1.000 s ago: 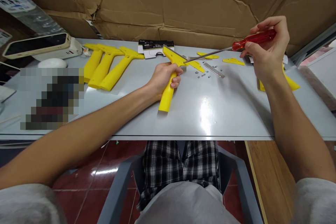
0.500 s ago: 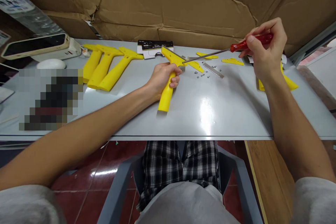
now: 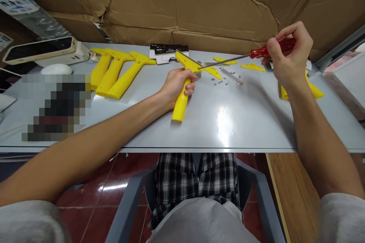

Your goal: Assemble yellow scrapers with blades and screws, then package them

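Note:
My left hand (image 3: 179,86) is wrapped round the yellow scraper (image 3: 180,107), whose wide head points up and away on the table. In my right hand (image 3: 291,55) is the red handle of a screwdriver (image 3: 258,52); its long shaft slants down to the left. The tip meets the right part of the scraper's head. Just right of it lie a loose metal blade (image 3: 232,76), several small screws (image 3: 220,82) and a flat yellow piece (image 3: 253,67). A second flat yellow piece (image 3: 225,60) lies farther back.
Several yellow scrapers (image 3: 129,76) lie at the left, near a phone (image 3: 40,50) and a white mouse (image 3: 56,69). A black and white box (image 3: 169,53) stands at the back against cardboard (image 3: 208,7). More yellow parts (image 3: 315,89) lie beyond my right forearm.
The fingers of my right hand have shifted round the screwdriver handle. My left hand and the scraper stay in place, with the screwdriver tip still at the scraper's head.

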Motion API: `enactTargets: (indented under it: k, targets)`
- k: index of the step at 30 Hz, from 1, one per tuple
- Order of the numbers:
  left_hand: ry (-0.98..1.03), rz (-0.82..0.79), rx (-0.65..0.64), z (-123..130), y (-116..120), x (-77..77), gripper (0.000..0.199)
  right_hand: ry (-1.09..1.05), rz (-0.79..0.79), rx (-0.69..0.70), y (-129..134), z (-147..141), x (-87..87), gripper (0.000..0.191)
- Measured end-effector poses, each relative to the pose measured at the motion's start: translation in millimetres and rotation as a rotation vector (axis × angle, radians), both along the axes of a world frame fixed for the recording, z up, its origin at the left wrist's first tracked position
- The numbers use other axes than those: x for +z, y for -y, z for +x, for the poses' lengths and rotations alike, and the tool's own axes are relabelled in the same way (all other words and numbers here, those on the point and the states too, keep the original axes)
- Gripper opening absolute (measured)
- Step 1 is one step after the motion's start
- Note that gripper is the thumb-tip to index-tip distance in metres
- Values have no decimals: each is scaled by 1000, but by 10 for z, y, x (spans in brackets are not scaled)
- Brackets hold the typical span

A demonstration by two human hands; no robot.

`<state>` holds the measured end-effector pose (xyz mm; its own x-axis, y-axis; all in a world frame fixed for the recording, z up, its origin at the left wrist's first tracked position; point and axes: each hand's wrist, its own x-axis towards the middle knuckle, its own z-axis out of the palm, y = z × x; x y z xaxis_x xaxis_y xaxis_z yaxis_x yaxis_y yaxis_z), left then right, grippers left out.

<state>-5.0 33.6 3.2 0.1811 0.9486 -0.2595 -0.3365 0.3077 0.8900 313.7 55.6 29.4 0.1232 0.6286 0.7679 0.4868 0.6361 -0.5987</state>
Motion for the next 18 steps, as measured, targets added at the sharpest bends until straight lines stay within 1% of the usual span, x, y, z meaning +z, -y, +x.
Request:
enactTargets:
  k: [2, 5, 9, 12, 15, 18]
  targets:
    - [1, 6, -1, 1, 3, 4, 26, -28, -7, 70, 1, -7, 0, 58]
    - [-9, 4, 2, 6, 12, 16, 25, -46, -27, 154, -8, 7, 4, 64]
    - [-37, 12, 10, 8, 18, 17, 23, -14, 2, 125, 15, 11, 30, 67]
    - [-68, 40, 2, 5, 9, 1, 21, 14, 1, 104, 66, -14, 58, 61]
    - [-77, 47, -1, 5, 3, -6, 18, 18, -19, 118, 104, -32, 75, 58]
    - [-82, 49, -1, 12, 11, 1, 19, -1, -16, 163, 106, -21, 84, 63]
